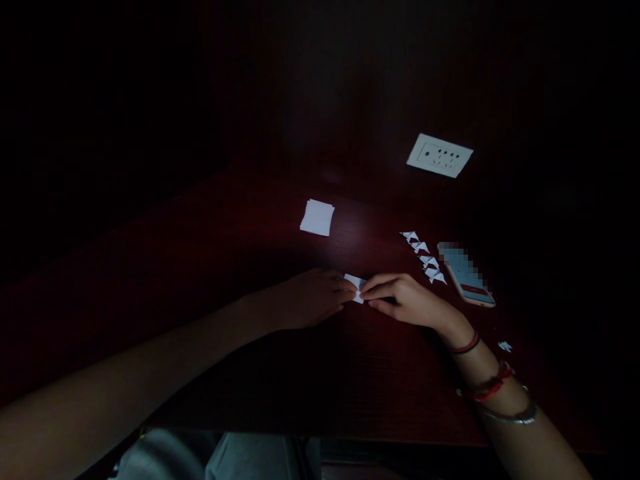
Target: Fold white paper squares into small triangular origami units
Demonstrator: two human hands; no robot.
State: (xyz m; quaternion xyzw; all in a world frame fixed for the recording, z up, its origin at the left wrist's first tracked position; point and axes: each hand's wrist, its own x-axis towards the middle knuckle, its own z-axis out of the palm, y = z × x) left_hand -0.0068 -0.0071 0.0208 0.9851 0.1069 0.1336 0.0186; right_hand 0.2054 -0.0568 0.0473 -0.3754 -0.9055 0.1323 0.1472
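On the dark red tabletop (265, 227), between the two hands and near the person, lies the workpiece: a small white paper piece (355, 279). The left hand (315, 297) and the right hand (409, 300) meet at it from opposite sides, with the fingertips of both clamped on the paper. The fingers cover part of the piece, so its exact fold lines cannot be told.

Step in hand, as judged from the grip: folding or creasing by fingertip pressure. The next move calls for aligned edges, light and even pressure from both sides, and a steady hold against slipping; the piece is small and leaves little margin for the fingers.

Adjacent items: a stack of square white sheets (317, 219) lies beyond the hands. To the right, a row of folded white pieces (429, 261) runs beside a phone (467, 277). A small white cluster (505, 347), too small to identify, lies near the right forearm. A socket panel (440, 155) is mounted behind.
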